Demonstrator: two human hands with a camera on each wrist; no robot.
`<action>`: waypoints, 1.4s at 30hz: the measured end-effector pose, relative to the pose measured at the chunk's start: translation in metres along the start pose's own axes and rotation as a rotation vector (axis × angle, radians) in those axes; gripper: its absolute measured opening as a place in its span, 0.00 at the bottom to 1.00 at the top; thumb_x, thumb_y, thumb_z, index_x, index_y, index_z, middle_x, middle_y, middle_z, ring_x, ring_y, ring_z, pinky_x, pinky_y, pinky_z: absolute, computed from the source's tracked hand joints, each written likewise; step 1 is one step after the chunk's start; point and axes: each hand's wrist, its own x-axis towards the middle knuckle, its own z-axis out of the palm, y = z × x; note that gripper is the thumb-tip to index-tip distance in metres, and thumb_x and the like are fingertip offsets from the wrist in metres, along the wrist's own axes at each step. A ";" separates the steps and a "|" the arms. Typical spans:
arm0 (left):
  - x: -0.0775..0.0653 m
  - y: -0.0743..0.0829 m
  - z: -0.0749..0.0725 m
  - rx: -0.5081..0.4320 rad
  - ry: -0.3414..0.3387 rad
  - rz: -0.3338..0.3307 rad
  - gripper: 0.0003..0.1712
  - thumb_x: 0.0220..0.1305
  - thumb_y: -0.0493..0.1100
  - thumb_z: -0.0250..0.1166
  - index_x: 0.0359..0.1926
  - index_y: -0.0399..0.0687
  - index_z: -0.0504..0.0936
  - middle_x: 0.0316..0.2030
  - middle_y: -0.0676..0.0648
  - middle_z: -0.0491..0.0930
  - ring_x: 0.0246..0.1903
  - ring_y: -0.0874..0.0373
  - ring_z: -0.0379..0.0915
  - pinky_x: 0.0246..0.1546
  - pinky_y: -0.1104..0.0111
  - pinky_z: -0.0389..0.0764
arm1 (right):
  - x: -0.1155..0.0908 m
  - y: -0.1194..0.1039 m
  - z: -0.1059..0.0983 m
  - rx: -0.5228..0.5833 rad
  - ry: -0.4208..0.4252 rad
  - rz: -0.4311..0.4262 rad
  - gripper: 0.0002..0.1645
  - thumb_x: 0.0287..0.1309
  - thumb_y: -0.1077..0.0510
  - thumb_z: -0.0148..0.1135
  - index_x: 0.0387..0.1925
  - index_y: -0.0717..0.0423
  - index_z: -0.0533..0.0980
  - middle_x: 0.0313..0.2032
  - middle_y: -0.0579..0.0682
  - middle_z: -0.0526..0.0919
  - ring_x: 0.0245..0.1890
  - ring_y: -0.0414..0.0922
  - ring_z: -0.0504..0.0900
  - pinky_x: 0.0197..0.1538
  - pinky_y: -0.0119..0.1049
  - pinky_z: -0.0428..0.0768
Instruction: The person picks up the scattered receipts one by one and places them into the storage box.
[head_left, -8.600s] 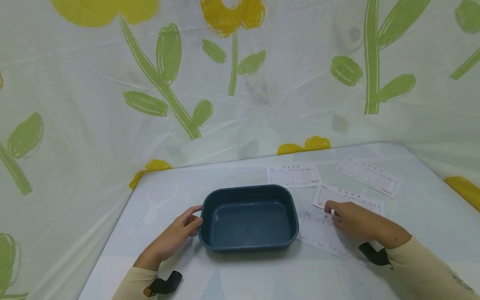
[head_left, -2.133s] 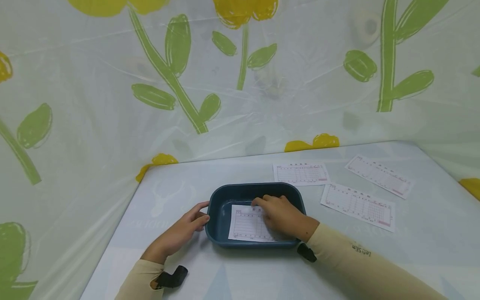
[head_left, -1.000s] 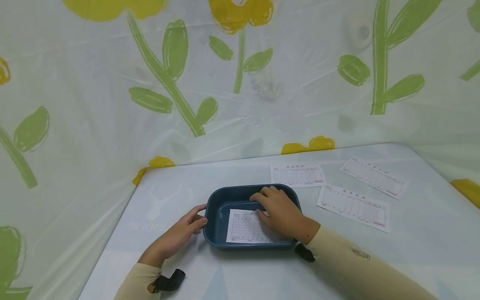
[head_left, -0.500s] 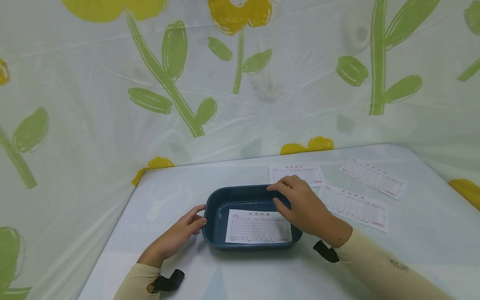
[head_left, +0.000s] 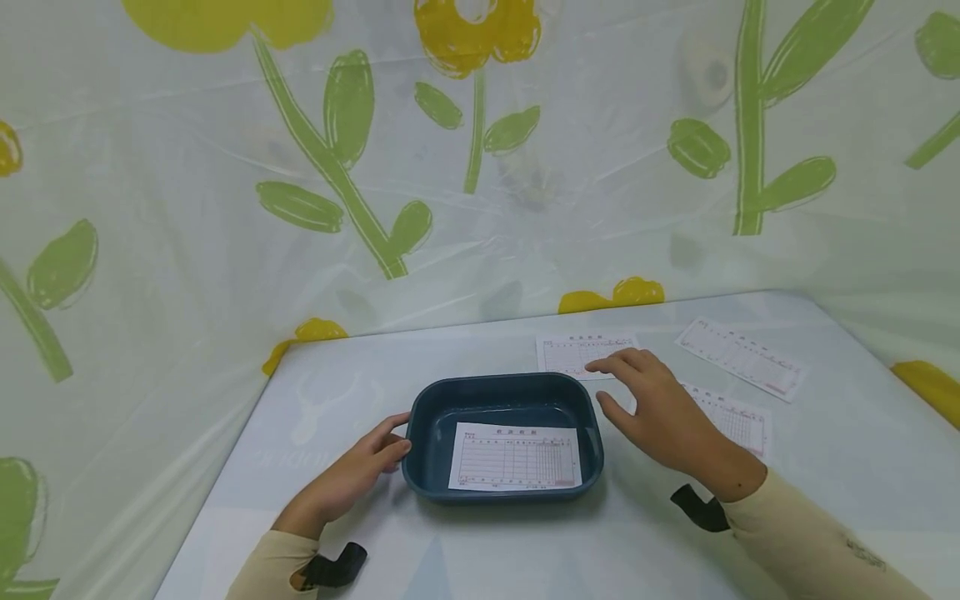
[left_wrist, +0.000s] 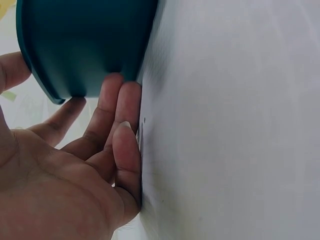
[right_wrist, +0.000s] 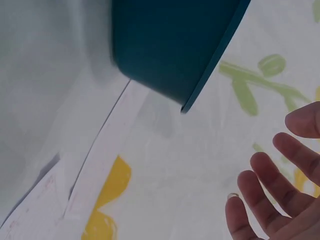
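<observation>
A dark teal plastic basin (head_left: 504,395) stands on the table with one printed paper form (head_left: 516,456) lying flat on its bottom. My left hand (head_left: 351,477) rests against the basin's left end; in the left wrist view its extended fingertips (left_wrist: 111,82) touch the outer wall and the thumb is at the rim. Just right of the basin my right hand (head_left: 663,419) hovers with fingers spread and nothing in them. It partly covers two more printed forms, one behind the basin (head_left: 561,353) and one to the right (head_left: 742,425).
Another printed form (head_left: 741,358) lies slanted at the back right of the white table (head_left: 480,558). A white curtain (head_left: 570,225) with green and yellow flower prints hangs along the table's far edge. Black wrist-camera mounts (head_left: 336,567) sit under both sleeves.
The form that lay by my right hand is now inside the basin. My right hand has let go of it and moved right, out over the other forms. The left hand stays at the basin.
</observation>
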 end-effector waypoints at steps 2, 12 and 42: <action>0.000 0.000 0.001 0.002 0.005 -0.008 0.34 0.72 0.62 0.55 0.75 0.63 0.60 0.59 0.44 0.76 0.54 0.47 0.76 0.63 0.36 0.65 | -0.001 0.004 -0.003 0.003 0.000 0.024 0.23 0.59 0.61 0.69 0.56 0.54 0.78 0.51 0.54 0.80 0.56 0.54 0.75 0.57 0.55 0.79; 0.001 -0.001 0.000 0.001 0.007 -0.002 0.34 0.72 0.62 0.54 0.74 0.64 0.60 0.59 0.44 0.76 0.54 0.47 0.76 0.63 0.37 0.66 | -0.012 0.032 -0.014 -0.020 0.034 0.083 0.23 0.58 0.63 0.68 0.56 0.57 0.77 0.52 0.59 0.77 0.55 0.57 0.73 0.54 0.59 0.79; 0.003 -0.001 -0.001 -0.010 -0.001 -0.025 0.34 0.72 0.61 0.55 0.75 0.63 0.60 0.60 0.43 0.75 0.53 0.48 0.76 0.62 0.37 0.67 | -0.023 0.111 -0.012 -0.050 -0.243 0.330 0.36 0.60 0.54 0.68 0.66 0.62 0.70 0.61 0.71 0.70 0.60 0.68 0.68 0.59 0.68 0.71</action>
